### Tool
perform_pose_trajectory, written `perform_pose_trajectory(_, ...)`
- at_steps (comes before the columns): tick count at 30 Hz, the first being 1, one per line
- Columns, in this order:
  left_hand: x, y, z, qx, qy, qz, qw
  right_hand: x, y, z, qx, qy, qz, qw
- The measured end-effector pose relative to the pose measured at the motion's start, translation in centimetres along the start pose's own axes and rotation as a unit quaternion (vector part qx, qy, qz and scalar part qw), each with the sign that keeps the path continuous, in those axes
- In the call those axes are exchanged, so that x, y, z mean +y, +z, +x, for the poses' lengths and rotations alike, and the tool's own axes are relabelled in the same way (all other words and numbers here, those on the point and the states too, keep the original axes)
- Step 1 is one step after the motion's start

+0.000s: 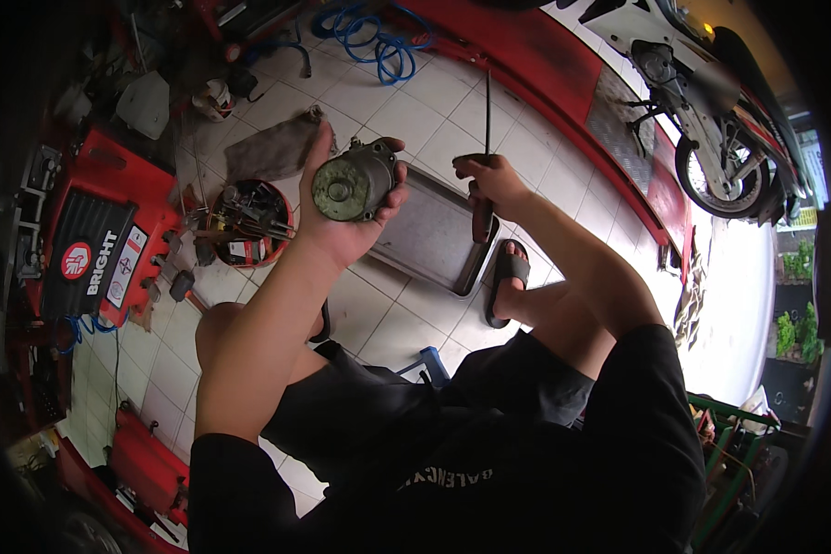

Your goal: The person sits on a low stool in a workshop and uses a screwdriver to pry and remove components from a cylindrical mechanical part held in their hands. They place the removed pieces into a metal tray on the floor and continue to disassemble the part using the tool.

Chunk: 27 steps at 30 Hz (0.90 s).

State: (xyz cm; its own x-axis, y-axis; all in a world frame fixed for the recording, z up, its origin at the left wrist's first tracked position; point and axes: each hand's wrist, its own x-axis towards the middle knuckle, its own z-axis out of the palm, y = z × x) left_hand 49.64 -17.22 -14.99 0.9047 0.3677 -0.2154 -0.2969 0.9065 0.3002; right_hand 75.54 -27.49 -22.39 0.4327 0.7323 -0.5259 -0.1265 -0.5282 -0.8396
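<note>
My left hand (332, 234) grips a cylindrical metal motor (349, 183), its weathered, greenish end cap facing up, my fingers wrapped around its body. To its right, my right hand (495, 183) is closed on a long screwdriver (487, 111), whose thin shaft points away from me and whose dark red handle shows below my fingers. A metal tray (406, 255) lies on the tiled floor beneath both hands. The motor is held apart from the screwdriver.
A red bucket of tools (276, 200), a grey rag (264, 152) and a red machine (148, 240) are at left. A coiled blue hose (365, 37) lies ahead. A motorbike (722, 171) stands by a red lift platform (577, 83) at right. A green metal rack (739, 425) is lower right.
</note>
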Motion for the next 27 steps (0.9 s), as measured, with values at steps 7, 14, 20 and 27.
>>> perform_pose_trajectory(7,-3.5,0.3,0.5,0.041,-0.043,0.098,0.993,-3.7,1.0,-11.2,-0.080,-0.121,0.199,0.969)
perform_pose_trajectory(14,-5.4,0.2,1.1,0.060,-0.065,0.114,0.989,-3.7,0.1,-13.5,-0.158,-0.164,0.081,0.970)
perform_pose_trajectory(20,-6.4,0.6,2.2,0.086,-0.047,0.174,0.980,-2.3,-0.4,-12.5,-0.139,-0.224,-0.006,0.965)
perform_pose_trajectory(27,-7.1,1.1,2.3,0.096,-0.062,0.195,0.974,-2.1,0.0,-11.7,-0.133,-0.331,-0.035,0.933)
